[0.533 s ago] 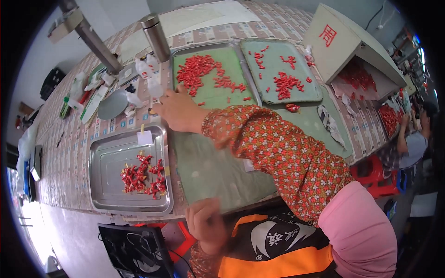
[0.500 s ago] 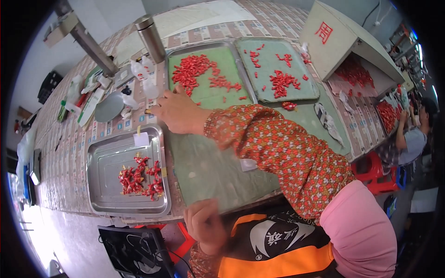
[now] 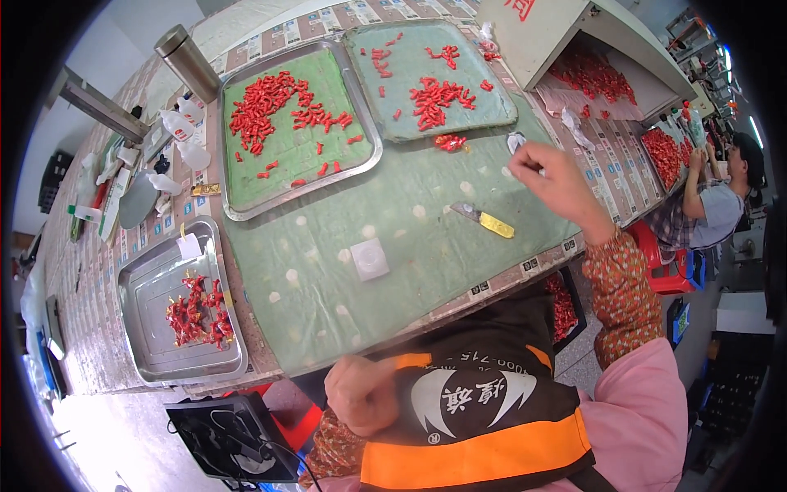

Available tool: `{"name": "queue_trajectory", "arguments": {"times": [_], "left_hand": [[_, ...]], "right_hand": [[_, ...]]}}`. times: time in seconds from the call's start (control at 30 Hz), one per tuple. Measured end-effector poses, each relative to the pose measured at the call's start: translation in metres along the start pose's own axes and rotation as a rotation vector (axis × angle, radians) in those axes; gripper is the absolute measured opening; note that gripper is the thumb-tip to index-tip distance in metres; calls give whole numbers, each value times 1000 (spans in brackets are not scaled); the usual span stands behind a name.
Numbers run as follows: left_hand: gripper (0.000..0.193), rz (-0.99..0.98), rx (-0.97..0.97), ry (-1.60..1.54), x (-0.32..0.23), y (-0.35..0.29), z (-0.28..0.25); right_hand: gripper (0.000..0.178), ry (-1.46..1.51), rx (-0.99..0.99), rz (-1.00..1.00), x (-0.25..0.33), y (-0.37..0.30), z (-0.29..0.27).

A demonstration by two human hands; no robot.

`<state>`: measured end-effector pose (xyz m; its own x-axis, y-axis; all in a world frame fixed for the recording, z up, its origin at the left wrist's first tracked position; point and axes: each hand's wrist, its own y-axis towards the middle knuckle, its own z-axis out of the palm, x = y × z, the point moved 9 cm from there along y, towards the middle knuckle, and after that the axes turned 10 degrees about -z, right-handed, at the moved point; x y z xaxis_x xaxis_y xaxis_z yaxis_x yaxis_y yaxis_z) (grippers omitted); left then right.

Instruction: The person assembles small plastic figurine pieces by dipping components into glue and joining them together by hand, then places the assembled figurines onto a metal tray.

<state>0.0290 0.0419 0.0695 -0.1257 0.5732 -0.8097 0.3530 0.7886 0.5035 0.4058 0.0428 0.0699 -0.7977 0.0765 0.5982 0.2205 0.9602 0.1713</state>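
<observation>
My right hand is at the right of the green cloth, its fingers curled. A crumpled white rag shows just beyond its fingertips. The hand covers the spot behind it, and whatever the fingers hold is hidden. Near the table's front edge, over my apron, my left hand is closed and slightly blurred; its grip is hidden too. A yellow-handled knife lies on the cloth left of my right hand. Left of it lies a small whitish square block. A shiny red-and-gold piece rests below the right-hand tray.
Two trays, one steel-rimmed and one pale green, hold small red pieces. A steel tray at left holds red-gold figures. White bottles and a steel flask stand behind. A box stands at right; a person sits beyond.
My right hand has swung from beside the bottles to the cloth's right side, uncovering the knife. My left hand stays low, closed. The view has shifted, so the trays appear farther left and higher.
</observation>
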Motion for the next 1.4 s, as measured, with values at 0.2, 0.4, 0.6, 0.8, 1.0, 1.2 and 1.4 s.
{"name": "queue_trajectory", "arguments": {"times": [0.2, 0.4, 0.6, 0.8, 1.0, 1.2, 1.4], "left_hand": [[34, -66, 208, -38, 0, 7, 41], [25, -43, 191, -69, -2, 8, 60], [28, -164, 142, -24, 22, 9, 58], [24, -164, 132, 0, 30, 16, 54], [22, -165, 87, 47, 37, 23, 41], [17, -144, 28, 95, 48, 24, 30], [27, -159, 22, 123, 57, 22, 35]], "right_hand": [[7, -43, -120, -74, -8, -9, 8], [10, -144, 34, -280, 32, -2, 29], [19, -243, 137, -264, 44, -33, 49], [21, -205, 78, -229, 41, -36, 58], [19, -101, 93, -162, 31, -25, 56], [17, -87, 143, -224, 35, -2, 64], [18, -171, 48, -301, 35, 36, 55]]}}
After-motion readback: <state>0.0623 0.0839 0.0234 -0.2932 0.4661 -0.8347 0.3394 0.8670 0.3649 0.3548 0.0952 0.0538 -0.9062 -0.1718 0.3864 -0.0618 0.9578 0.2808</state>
